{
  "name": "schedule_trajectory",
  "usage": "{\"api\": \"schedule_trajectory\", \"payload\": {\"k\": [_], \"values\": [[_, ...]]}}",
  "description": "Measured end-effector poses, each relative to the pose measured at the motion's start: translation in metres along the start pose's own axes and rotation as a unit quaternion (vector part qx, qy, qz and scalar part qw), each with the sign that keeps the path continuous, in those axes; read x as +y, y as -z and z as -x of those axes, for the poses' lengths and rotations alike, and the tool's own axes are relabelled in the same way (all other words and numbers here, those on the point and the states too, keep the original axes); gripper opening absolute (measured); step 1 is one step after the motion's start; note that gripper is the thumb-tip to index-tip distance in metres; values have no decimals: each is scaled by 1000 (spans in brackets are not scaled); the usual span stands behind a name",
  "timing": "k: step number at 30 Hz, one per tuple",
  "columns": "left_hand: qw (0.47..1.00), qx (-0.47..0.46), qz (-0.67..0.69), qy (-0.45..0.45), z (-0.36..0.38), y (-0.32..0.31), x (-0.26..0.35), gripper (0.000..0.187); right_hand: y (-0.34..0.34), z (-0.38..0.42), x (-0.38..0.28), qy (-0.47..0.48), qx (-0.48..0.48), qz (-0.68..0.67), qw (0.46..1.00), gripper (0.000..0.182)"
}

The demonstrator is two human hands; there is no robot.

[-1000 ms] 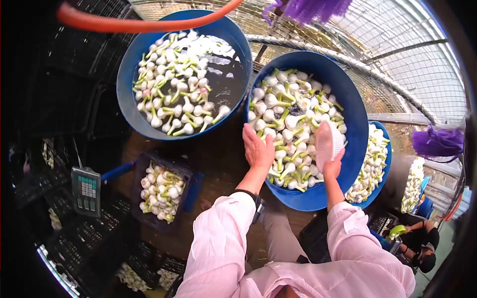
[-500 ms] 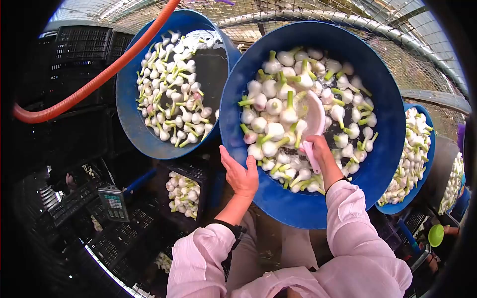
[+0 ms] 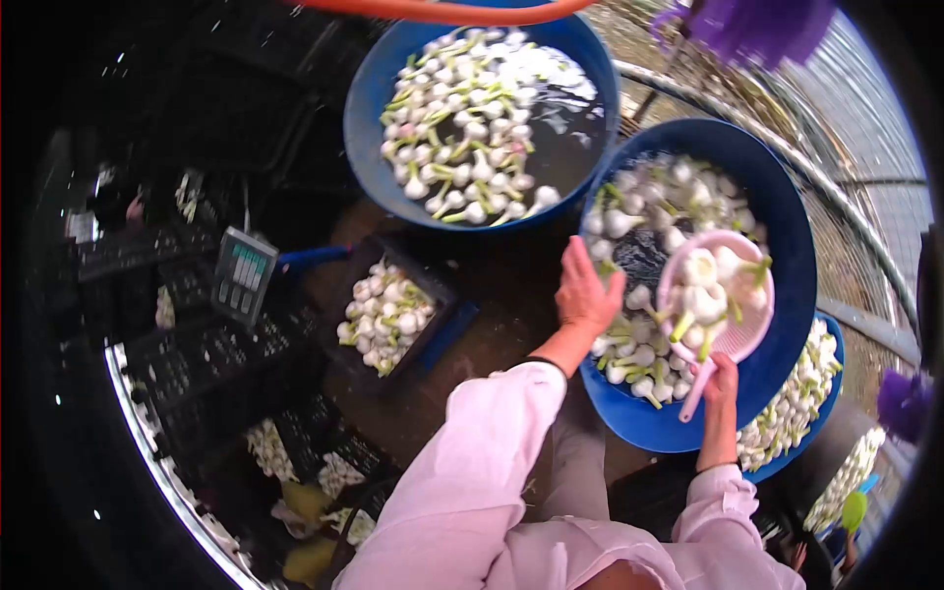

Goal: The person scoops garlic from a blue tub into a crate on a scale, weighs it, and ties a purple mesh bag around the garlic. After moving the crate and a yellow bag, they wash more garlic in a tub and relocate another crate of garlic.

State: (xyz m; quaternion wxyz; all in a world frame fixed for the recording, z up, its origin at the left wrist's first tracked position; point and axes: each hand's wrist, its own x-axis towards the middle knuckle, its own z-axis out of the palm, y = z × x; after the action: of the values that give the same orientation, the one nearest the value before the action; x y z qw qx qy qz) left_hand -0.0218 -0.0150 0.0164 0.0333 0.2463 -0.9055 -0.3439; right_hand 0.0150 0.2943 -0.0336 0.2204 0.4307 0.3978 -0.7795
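My right hand (image 3: 723,391) is closed round the handle of a pink strainer (image 3: 755,340). Several white garlic bulbs (image 3: 700,300) with green stems lie in its bowl, which is raised over a large blue tub (image 3: 789,206). More garlic bulbs (image 3: 644,379) float in the water of that tub. At the tub's left rim is my left hand (image 3: 587,295), fingers stretched and thumb apart, holding nothing.
Another blue tub (image 3: 362,138) of garlic stands ahead to the left, below an orange hose (image 3: 442,10). A dark crate (image 3: 433,285) of garlic and a scale (image 3: 244,275) are at left. Lower right, a garlic-filled tub (image 3: 834,382) and a green bowl (image 3: 854,511) near another person's hand.
The strainer has come up out of the water with garlic in it, in my right hand. My view has turned left, so the tubs appear shifted. My left hand stays open near the rim.
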Motion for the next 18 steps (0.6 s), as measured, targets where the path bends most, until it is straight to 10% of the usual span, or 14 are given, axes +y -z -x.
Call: {"api": "schedule_trajectory", "payload": {"k": [9,13,14,15,18], "values": [[898,-100,406,140,38,52,-56,78,-101,143,18,106,-59,195,973,5],[660,-127,679,295,89,166,-132,69,-203,164,100,69,-111,243,961,10],[682,-101,659,299,101,184,-156,67,-230,164,128,69,-117,268,954,10],[540,-90,753,364,109,176,-198,65,-242,151,150,39,-156,299,941,13],[509,19,794,331,114,255,-261,58,-320,151,237,32,-244,357,901,43]]}}
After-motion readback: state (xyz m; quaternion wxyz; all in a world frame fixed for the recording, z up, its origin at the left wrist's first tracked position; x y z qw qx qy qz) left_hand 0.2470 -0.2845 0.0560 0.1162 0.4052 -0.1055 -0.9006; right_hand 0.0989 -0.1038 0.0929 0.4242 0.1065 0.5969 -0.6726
